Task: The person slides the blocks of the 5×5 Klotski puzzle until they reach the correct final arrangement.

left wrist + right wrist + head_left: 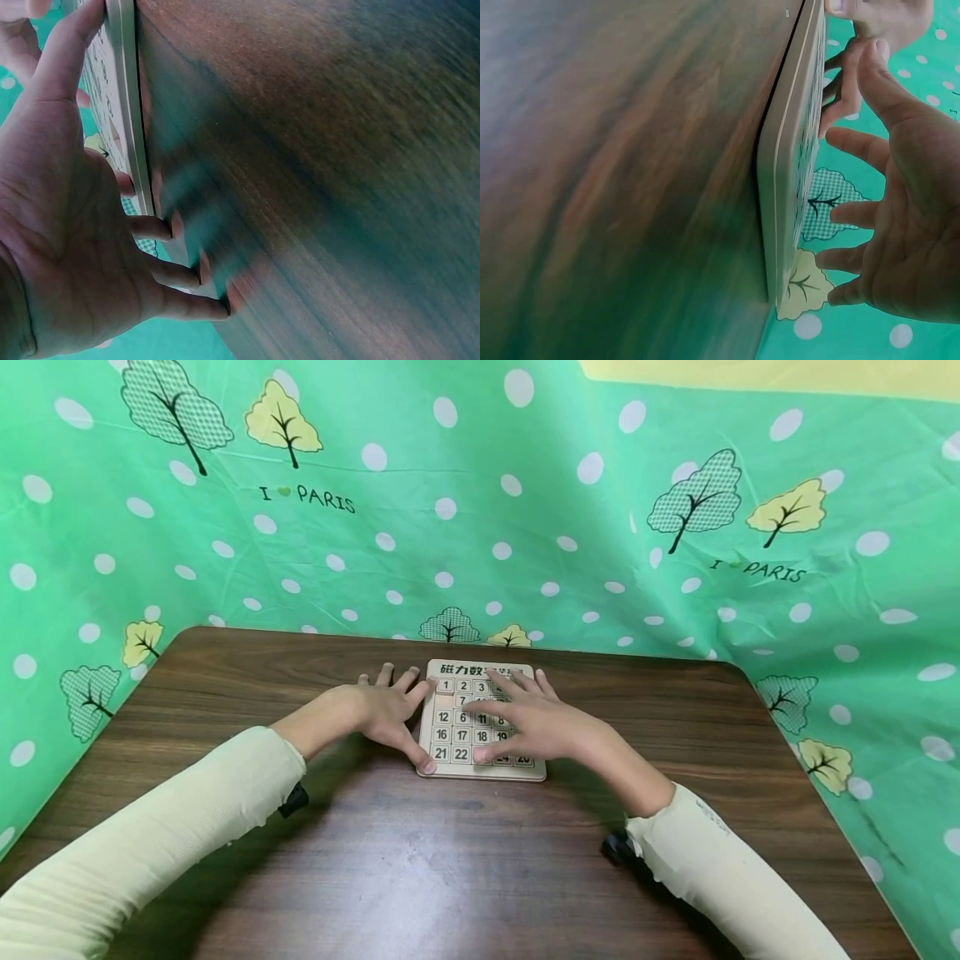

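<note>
A pale number sliding puzzle with square numbered tiles and dark characters along its top lies flat on the table; a vacant slot shows below tile 1. At its left side is my left hand, fingers spread, the thumb on the lower left corner. In the left wrist view the other fingertips of the left hand rest on the table beside the board. My right hand hovers over the puzzle's right half and hides several tiles. The right wrist view shows the right hand's fingers spread, apart from the board's face.
The dark wooden table reaches back to a green dotted cloth printed with trees, which hangs behind it and at both sides. Pale sleeves cover both forearms, with a black strap part under the right wrist.
</note>
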